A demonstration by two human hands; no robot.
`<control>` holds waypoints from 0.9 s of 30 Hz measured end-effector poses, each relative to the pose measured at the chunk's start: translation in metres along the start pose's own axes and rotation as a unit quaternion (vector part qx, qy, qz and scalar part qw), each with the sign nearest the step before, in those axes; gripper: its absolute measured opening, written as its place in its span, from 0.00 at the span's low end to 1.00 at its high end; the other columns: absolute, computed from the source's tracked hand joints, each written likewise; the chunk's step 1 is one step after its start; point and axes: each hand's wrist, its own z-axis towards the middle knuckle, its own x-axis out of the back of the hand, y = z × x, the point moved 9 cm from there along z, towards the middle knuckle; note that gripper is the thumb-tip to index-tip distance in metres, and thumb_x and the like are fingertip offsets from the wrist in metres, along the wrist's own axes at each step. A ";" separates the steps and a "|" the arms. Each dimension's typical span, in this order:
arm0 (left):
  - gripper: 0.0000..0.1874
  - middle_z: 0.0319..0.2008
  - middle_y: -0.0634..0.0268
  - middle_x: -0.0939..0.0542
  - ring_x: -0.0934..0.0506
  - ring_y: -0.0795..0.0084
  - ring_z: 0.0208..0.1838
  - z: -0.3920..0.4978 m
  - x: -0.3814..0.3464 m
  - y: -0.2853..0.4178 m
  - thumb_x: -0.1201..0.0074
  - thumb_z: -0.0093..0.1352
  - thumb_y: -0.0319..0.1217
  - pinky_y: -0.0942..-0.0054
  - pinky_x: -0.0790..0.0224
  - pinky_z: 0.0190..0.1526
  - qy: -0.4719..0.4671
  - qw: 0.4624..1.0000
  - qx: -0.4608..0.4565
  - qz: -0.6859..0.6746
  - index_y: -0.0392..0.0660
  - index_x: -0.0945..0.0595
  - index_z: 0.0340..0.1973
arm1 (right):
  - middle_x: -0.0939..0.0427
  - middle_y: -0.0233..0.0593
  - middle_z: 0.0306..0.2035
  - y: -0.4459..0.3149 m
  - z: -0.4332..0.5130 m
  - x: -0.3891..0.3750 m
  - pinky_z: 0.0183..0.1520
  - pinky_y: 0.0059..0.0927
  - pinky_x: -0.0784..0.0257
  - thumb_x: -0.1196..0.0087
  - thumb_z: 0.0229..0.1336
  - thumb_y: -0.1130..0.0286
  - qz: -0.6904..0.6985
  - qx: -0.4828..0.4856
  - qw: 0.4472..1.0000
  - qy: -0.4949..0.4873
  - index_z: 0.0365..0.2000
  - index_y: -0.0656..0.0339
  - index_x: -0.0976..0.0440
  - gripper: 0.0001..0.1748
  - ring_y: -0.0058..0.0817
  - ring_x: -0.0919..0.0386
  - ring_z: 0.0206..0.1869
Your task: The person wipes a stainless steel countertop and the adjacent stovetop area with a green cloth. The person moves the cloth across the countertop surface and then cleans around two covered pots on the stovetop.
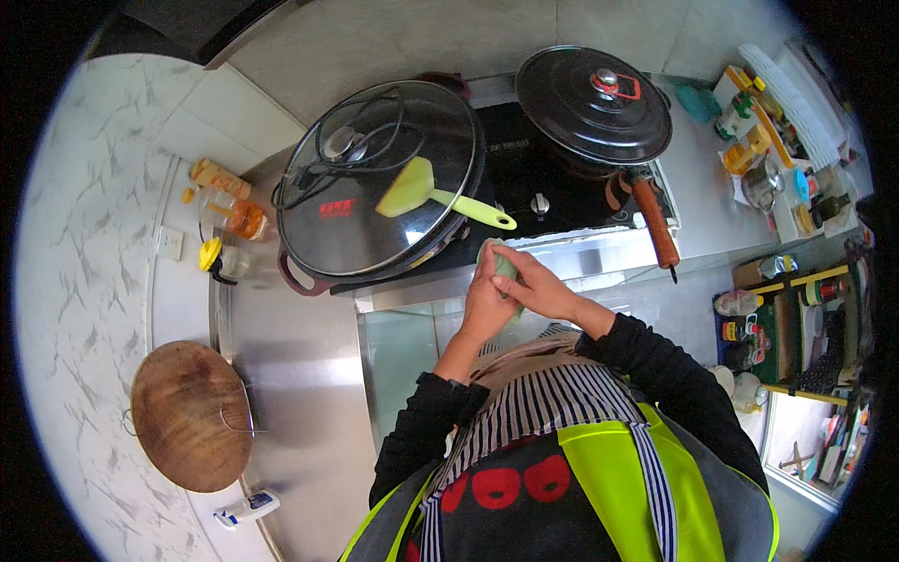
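Observation:
In front of the stove's front edge, my left hand (483,298) and my right hand (537,284) are clasped together around a crumpled pale green cloth (506,268). Most of the cloth is hidden by the fingers. Just beyond them, the handle of a lime-green spatula (474,208) points toward my hands. Its blade rests on the glass lid (379,242) of a large electric pan with dark red side handles. A looped black cord (383,133) also lies on that lid.
Right of the electric pan, a black lidded pan (593,119) with a wooden handle (654,221) jutting forward sits on the black glass stove (509,168). Bottles (235,214) stand at left, near a round wooden cutting board (193,414) and a white spray bottle (246,509). Condiments (737,116) crowd the right.

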 end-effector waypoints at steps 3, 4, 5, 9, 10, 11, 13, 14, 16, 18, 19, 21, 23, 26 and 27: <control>0.51 0.75 0.42 0.46 0.39 0.51 0.75 -0.004 0.000 0.003 0.42 0.63 0.23 0.62 0.38 0.68 -0.007 0.990 -0.011 -0.141 0.38 0.57 0.75 | 0.28 0.55 0.54 0.017 0.005 -0.008 0.64 0.45 0.36 0.42 0.63 0.51 0.010 -0.040 0.999 -0.033 0.68 0.57 0.42 0.40 0.52 0.33 0.60; 0.53 0.75 0.42 0.46 0.39 0.54 0.75 -0.007 -0.002 0.000 0.42 0.63 0.22 0.62 0.37 0.67 -0.024 0.979 0.019 -0.202 0.40 0.59 0.76 | 0.28 0.54 0.55 0.018 0.009 -0.007 0.64 0.45 0.36 0.41 0.62 0.52 0.009 -0.030 0.999 -0.035 0.69 0.57 0.42 0.41 0.52 0.32 0.60; 0.53 0.75 0.43 0.46 0.39 0.55 0.75 -0.010 0.000 0.004 0.43 0.63 0.21 0.62 0.35 0.66 -0.032 0.965 0.013 -0.258 0.42 0.60 0.76 | 0.28 0.53 0.55 0.022 0.011 -0.006 0.64 0.45 0.36 0.40 0.61 0.53 -0.002 -0.041 0.998 -0.039 0.69 0.56 0.43 0.41 0.52 0.32 0.60; 0.51 0.75 0.48 0.46 0.32 0.57 0.71 -0.028 0.015 0.002 0.45 0.63 0.17 0.63 0.29 0.61 -0.047 0.958 0.040 -0.280 0.49 0.54 0.77 | 0.27 0.53 0.53 0.008 0.019 0.028 0.63 0.43 0.35 0.42 0.52 0.71 -0.033 0.028 0.994 0.096 0.62 0.57 0.38 0.35 0.51 0.32 0.60; 0.49 0.75 0.49 0.45 0.31 0.57 0.70 -0.032 0.023 -0.003 0.45 0.63 0.17 0.63 0.29 0.61 -0.050 0.968 0.032 -0.246 0.48 0.51 0.77 | 0.27 0.54 0.52 0.003 0.023 0.036 0.59 0.43 0.32 0.45 0.50 0.73 -0.043 0.045 0.991 0.122 0.59 0.57 0.37 0.33 0.52 0.29 0.56; 0.48 0.75 0.50 0.45 0.30 0.57 0.69 -0.037 0.031 -0.008 0.45 0.63 0.17 0.64 0.29 0.61 -0.049 0.977 0.015 -0.209 0.47 0.49 0.76 | 0.27 0.53 0.52 0.008 0.028 0.036 0.58 0.43 0.31 0.45 0.50 0.72 -0.032 0.015 0.994 0.100 0.59 0.57 0.37 0.33 0.53 0.28 0.55; 0.40 0.69 0.53 0.33 0.27 0.60 0.66 -0.053 0.041 -0.036 0.45 0.64 0.17 0.65 0.28 0.59 -0.037 0.980 0.068 -0.184 0.45 0.39 0.72 | 0.28 0.53 0.52 0.013 0.038 0.036 0.54 0.43 0.28 0.45 0.51 0.71 0.000 -0.002 0.998 0.064 0.59 0.57 0.38 0.32 0.54 0.26 0.52; 0.39 0.67 0.54 0.30 0.26 0.62 0.65 -0.060 0.046 -0.049 0.46 0.64 0.17 0.67 0.28 0.58 -0.033 0.982 0.076 -0.168 0.44 0.37 0.72 | 0.29 0.52 0.52 0.006 0.044 0.034 0.50 0.44 0.26 0.44 0.53 0.66 -0.056 0.037 0.995 0.073 0.57 0.58 0.35 0.30 0.55 0.24 0.49; 0.36 0.63 0.55 0.25 0.24 0.64 0.62 -0.080 0.054 -0.078 0.46 0.65 0.17 0.68 0.28 0.57 -0.018 0.983 0.104 -0.148 0.44 0.34 0.70 | 0.31 0.51 0.52 0.014 0.051 0.023 0.51 0.45 0.25 0.42 0.55 0.64 -0.124 0.002 0.991 0.050 0.55 0.59 0.32 0.28 0.54 0.24 0.49; 0.34 0.61 0.55 0.23 0.23 0.63 0.61 -0.106 0.062 -0.107 0.46 0.65 0.18 0.67 0.29 0.58 0.004 0.980 0.144 -0.138 0.44 0.32 0.68 | 0.33 0.50 0.54 0.023 0.052 0.015 0.51 0.46 0.24 0.40 0.56 0.59 -0.178 -0.031 0.983 0.017 0.53 0.61 0.27 0.26 0.52 0.23 0.48; 0.33 0.60 0.56 0.22 0.22 0.65 0.59 -0.119 0.065 -0.121 0.46 0.65 0.18 0.69 0.28 0.56 0.006 0.977 0.162 -0.140 0.44 0.30 0.67 | 0.33 0.50 0.54 0.020 0.051 0.015 0.51 0.46 0.24 0.40 0.56 0.58 -0.185 -0.007 0.982 0.021 0.53 0.61 0.27 0.26 0.52 0.23 0.47; 0.30 0.57 0.58 0.21 0.22 0.69 0.56 -0.147 0.072 -0.145 0.46 0.66 0.18 0.72 0.28 0.54 0.015 0.969 0.196 -0.152 0.43 0.28 0.65 | 0.33 0.49 0.55 0.014 0.046 0.012 0.50 0.46 0.24 0.40 0.56 0.58 -0.209 0.021 0.978 0.021 0.53 0.60 0.27 0.27 0.51 0.22 0.47; 0.26 0.53 0.61 0.20 0.22 0.73 0.53 -0.170 0.076 -0.159 0.46 0.68 0.20 0.74 0.28 0.51 0.041 0.965 0.203 -0.164 0.42 0.25 0.62 | 0.32 0.49 0.54 0.020 0.050 0.013 0.49 0.46 0.23 0.40 0.57 0.60 -0.210 -0.013 0.977 0.033 0.53 0.58 0.25 0.24 0.51 0.22 0.45; 0.20 0.48 0.64 0.18 0.22 0.77 0.48 -0.198 0.079 -0.175 0.44 0.70 0.25 0.77 0.28 0.47 0.067 0.949 0.248 -0.185 0.40 0.23 0.59 | 0.30 0.48 0.51 0.019 0.062 0.021 0.47 0.47 0.23 0.39 0.56 0.65 -0.179 0.013 0.979 0.092 0.49 0.56 0.22 0.20 0.52 0.21 0.43; 0.19 0.46 0.65 0.18 0.23 0.78 0.46 -0.207 0.079 -0.178 0.44 0.71 0.26 0.78 0.29 0.45 0.073 0.941 0.270 -0.189 0.40 0.22 0.58 | 0.29 0.48 0.50 0.021 0.069 0.020 0.47 0.47 0.23 0.39 0.55 0.66 -0.189 0.019 0.977 0.097 0.49 0.56 0.21 0.19 0.52 0.21 0.43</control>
